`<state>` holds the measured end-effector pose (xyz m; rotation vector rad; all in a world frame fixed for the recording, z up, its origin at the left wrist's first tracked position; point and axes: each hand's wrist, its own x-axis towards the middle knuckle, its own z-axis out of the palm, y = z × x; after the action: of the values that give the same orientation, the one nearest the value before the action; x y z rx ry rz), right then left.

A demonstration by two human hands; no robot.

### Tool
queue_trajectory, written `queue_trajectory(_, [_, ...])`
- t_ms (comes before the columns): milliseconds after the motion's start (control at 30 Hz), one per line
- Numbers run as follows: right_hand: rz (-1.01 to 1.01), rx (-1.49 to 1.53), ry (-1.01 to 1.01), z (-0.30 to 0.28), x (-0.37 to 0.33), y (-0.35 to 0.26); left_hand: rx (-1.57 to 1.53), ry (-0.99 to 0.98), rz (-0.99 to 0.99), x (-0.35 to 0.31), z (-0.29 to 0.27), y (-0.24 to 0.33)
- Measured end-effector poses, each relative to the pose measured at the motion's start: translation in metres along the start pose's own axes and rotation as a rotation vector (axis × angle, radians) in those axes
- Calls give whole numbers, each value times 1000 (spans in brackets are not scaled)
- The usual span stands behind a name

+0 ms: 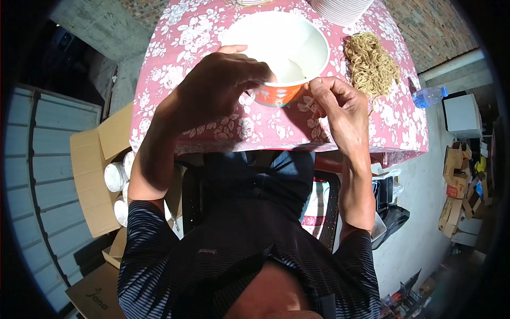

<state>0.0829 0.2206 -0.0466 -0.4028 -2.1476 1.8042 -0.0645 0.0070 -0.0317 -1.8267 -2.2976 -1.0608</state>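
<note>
A paper bucket (287, 94), white inside and orange outside, is tilted near the front edge of the table, its open mouth showing. My left hand (226, 80) is closed on the left of its near rim, the fingers partly in shadow. At the right of that rim, my right hand (340, 103) pinches with thumb and forefinger against the bucket's side. Whatever lies between those fingertips is too small to make out. To the right of the bucket lies a loose heap of tan cord (372, 65).
A pink flowered cloth (180, 58) covers the table. Nested white buckets (342, 9) lie at its far edge. An open carton (87, 178) with white rolls or tubs stands at the left. A plastic bottle (429, 97) and a white box (463, 116) are beyond the right edge.
</note>
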Motion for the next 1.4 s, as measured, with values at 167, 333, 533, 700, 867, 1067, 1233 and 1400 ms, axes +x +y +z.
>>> queue_trajectory(167, [-2, -70, 32, -6, -7, 2, 221, 6, 127, -5, 15, 23])
queue_trajectory(333, [78, -107, 35, -12, -8, 9, 257, -23, 172, -11, 21, 38])
queue_trajectory(533, [102, -108, -22, -10, -13, 3, -3, -173, 51, 12, 12, 39])
queue_trajectory(700, [79, -123, -46, -3, -9, 9, 53, -132, 190, 42, 36, 19])
queue_trajectory(867, [61, -168, -41, -4, -8, 11, 54, -232, 48, 46, 30, 27])
queue_trajectory(1067, [78, -141, -47, 0, -10, 7, 37, -202, 37, 47, 32, 22])
queue_trajectory(1233, [55, -121, -57, 2, -8, 9, 63, -163, 170, 37, 23, 11])
queue_trajectory(1400, [81, -158, -129, 2, -7, 6, -145, -177, -122, 27, 5, 15])
